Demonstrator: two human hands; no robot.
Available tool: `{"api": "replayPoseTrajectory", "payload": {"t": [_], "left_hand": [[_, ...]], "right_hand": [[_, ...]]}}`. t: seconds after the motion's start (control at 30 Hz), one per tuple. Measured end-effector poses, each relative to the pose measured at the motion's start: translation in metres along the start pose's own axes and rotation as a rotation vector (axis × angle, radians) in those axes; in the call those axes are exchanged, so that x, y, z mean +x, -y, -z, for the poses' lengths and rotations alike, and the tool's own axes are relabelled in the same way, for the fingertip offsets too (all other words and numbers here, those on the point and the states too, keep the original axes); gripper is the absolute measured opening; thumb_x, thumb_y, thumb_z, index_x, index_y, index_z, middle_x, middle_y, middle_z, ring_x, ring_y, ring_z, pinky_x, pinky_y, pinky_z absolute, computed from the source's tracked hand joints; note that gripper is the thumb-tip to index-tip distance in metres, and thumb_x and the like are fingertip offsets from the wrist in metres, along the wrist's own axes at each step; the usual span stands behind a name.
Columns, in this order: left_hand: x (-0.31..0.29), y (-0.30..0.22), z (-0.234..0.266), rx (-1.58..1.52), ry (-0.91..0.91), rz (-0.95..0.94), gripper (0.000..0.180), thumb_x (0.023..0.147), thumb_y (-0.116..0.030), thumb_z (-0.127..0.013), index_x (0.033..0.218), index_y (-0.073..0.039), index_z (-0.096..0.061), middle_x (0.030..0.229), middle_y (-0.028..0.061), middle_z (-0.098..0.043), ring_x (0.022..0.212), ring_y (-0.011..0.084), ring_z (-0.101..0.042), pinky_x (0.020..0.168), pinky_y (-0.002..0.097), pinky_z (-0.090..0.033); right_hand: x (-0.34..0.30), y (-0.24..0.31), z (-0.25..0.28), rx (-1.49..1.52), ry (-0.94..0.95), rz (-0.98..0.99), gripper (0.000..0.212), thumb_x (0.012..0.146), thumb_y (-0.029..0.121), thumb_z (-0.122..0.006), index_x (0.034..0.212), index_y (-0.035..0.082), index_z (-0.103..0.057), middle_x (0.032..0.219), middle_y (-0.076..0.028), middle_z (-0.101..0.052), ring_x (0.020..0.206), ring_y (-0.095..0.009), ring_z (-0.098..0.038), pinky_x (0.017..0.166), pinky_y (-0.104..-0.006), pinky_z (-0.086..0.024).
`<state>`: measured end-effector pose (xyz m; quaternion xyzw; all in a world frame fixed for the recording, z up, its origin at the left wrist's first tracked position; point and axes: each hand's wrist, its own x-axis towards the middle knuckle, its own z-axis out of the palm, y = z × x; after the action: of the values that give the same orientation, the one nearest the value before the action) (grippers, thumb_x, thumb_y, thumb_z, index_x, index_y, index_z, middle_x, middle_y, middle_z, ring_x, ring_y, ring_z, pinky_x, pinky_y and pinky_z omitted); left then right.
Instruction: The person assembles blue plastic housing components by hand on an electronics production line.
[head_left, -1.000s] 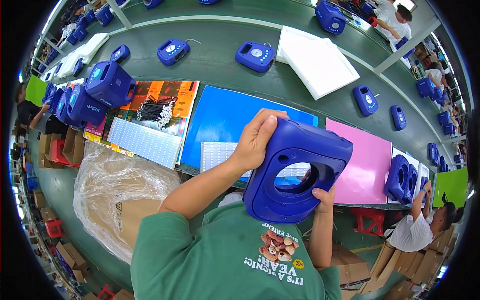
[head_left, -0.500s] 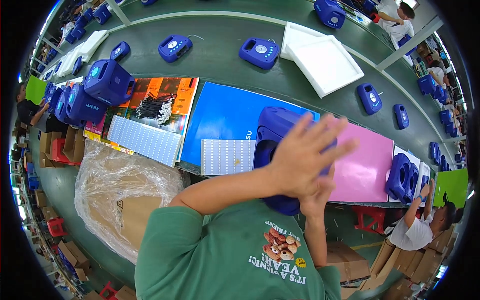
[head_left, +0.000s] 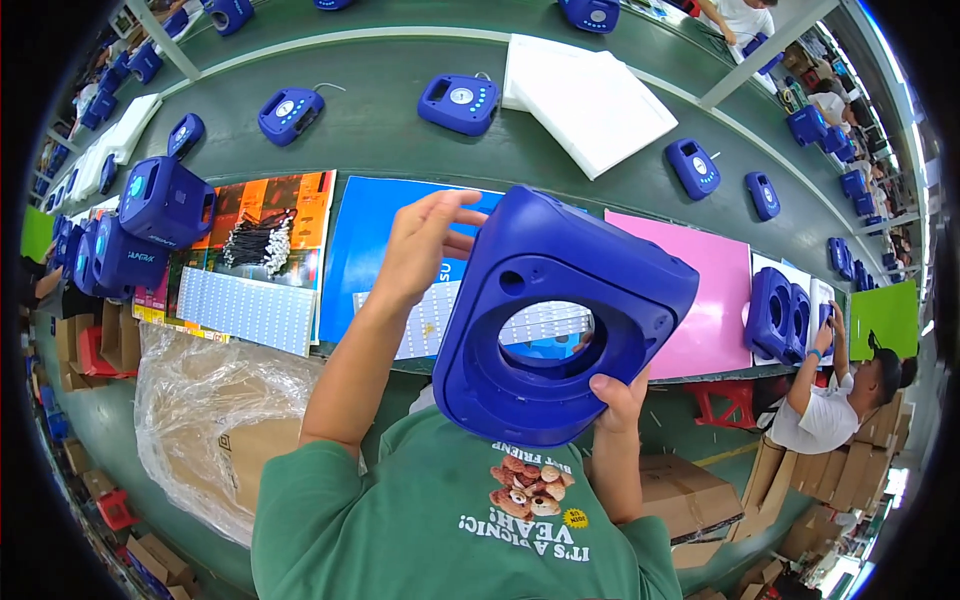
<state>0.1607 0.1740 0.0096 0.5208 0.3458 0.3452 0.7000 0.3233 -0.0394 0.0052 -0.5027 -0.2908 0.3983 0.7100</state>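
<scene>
A blue plastic speaker housing [head_left: 475, 330], hollow with a large round opening, is raised and tilted in front of my chest. My right hand [head_left: 618, 402] grips its lower right edge, thumb on the near face and the other fingers mostly hidden behind. By the upper left edge is my left hand [head_left: 425, 240], fingers stretched and apart; whether they touch the housing I cannot tell. Beneath lie a blue sheet [head_left: 362, 225] and a pale perforated-looking panel [head_left: 405, 335], part of which may show through the opening.
Left on the bench are a bundle of black wires with white ends [head_left: 262, 243], a dotted panel [head_left: 245, 310] and stacked blue housings [head_left: 165, 205]. A pink sheet [head_left: 700, 290] lies right. Beyond are a conveyor [head_left: 370, 150], white foam [head_left: 600, 110] and a co-worker [head_left: 825, 415].
The housing has been lifted and tilted, its round opening now in view. My left hand has moved from across its front to its upper left side. The view has shifted slightly rightward.
</scene>
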Motion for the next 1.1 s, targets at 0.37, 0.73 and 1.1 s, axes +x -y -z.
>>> {"api": "replayPoseTrajectory", "payload": {"t": [0.37, 0.73, 1.1], "left_hand": [[-0.079, 0.02, -0.066, 0.594, 0.087, -0.644, 0.076, 0.087, -0.026, -0.052, 0.14, 0.009, -0.012, 0.144, 0.0287, -0.02, 0.133, 0.0383, -0.025, 0.109, 0.0442, -0.018], [-0.058, 0.023, -0.065, -0.341, 0.064, -0.328, 0.095, 0.068, -0.034, -0.08, 0.135, -0.001, -0.021, 0.128, 0.0157, -0.04, 0.117, 0.0232, -0.044, 0.099, 0.0365, -0.036], [-0.053, 0.02, -0.059, -0.38, 0.11, -0.213, 0.091, 0.059, -0.017, -0.082, 0.132, 0.002, -0.031, 0.121, 0.0128, -0.048, 0.112, 0.02, -0.047, 0.098, 0.0338, -0.037]], "right_hand": [[0.013, -0.002, -0.045, -0.594, -0.233, 0.356, 0.099, 0.061, 0.02, -0.081, 0.138, -0.004, -0.024, 0.122, -0.017, -0.046, 0.112, -0.028, -0.048, 0.096, -0.0384, -0.038], [-0.016, -0.011, -0.061, -1.231, 0.252, 0.856, 0.055, 0.076, 0.005, -0.058, 0.124, -0.013, -0.038, 0.117, -0.036, -0.048, 0.115, -0.049, -0.046, 0.094, -0.0603, -0.035], [-0.024, 0.008, -0.069, -1.388, 0.43, 0.739, 0.041, 0.08, -0.002, -0.045, 0.119, -0.015, -0.044, 0.124, -0.035, -0.045, 0.119, -0.047, -0.044, 0.098, -0.0551, -0.036]]}}
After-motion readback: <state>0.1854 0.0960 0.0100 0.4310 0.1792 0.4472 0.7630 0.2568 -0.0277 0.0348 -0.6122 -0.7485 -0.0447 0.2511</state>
